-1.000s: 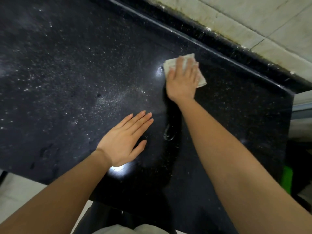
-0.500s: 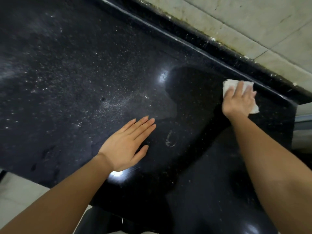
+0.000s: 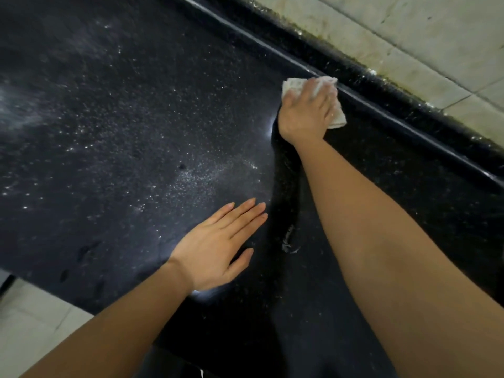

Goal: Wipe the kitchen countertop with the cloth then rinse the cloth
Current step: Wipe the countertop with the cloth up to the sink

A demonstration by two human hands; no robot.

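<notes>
Head view: the right hand (image 3: pixel 305 110) presses the white cloth (image 3: pixel 337 119) flat-fingered on the black countertop (image 3: pixel 122 118), against its back ledge (image 3: pixel 409 122). The left hand (image 3: pixel 215 249) rests flat, holding nothing. Wipe leftward through the white specks (image 3: pixel 191 178) with overlapping strokes.

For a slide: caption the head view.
Right hand presses white cloth on black countertop near the tiled wall; left hand rests flat.
</notes>
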